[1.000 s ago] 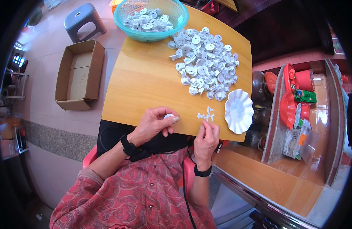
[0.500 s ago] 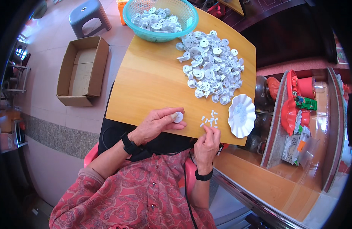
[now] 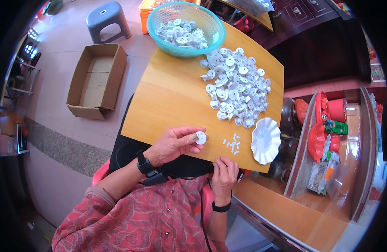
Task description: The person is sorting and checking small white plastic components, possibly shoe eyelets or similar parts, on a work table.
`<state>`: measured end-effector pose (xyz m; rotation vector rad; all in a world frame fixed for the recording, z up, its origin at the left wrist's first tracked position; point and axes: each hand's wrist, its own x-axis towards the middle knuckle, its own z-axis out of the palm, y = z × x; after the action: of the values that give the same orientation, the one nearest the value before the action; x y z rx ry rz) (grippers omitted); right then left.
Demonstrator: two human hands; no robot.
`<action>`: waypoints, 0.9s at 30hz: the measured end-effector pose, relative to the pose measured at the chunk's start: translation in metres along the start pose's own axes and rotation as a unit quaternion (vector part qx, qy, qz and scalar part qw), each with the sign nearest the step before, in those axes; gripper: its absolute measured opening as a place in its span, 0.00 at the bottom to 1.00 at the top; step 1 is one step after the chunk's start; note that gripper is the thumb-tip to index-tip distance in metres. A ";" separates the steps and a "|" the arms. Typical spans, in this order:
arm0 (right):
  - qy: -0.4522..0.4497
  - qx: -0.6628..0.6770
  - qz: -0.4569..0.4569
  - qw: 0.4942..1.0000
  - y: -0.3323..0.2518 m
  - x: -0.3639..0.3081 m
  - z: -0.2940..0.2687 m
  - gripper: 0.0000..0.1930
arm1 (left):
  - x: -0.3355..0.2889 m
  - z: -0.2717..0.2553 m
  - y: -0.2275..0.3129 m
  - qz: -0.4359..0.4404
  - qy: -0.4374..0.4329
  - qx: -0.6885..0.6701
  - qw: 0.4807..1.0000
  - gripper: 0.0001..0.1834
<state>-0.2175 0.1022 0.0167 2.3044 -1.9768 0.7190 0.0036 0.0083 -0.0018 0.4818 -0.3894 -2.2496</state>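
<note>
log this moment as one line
left hand: holds white round part; right hand: near edge of table, grip unclear; small white pegs: left of scalloped dish

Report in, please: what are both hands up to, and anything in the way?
Left hand pinching white disc. Right hand at near edge of table, grip unclear. White pegs just beyond; nothing seen blocking between hands.
</note>
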 end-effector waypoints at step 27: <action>0.047 0.414 0.262 0.870 -0.070 0.059 0.006 0.11 | -0.003 0.005 -0.001 0.065 -0.034 0.114 0.991 0.24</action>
<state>-0.1440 0.0595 0.0519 1.8952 -2.6153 2.0175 0.0025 0.0122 0.0027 0.4822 -0.6984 -2.1088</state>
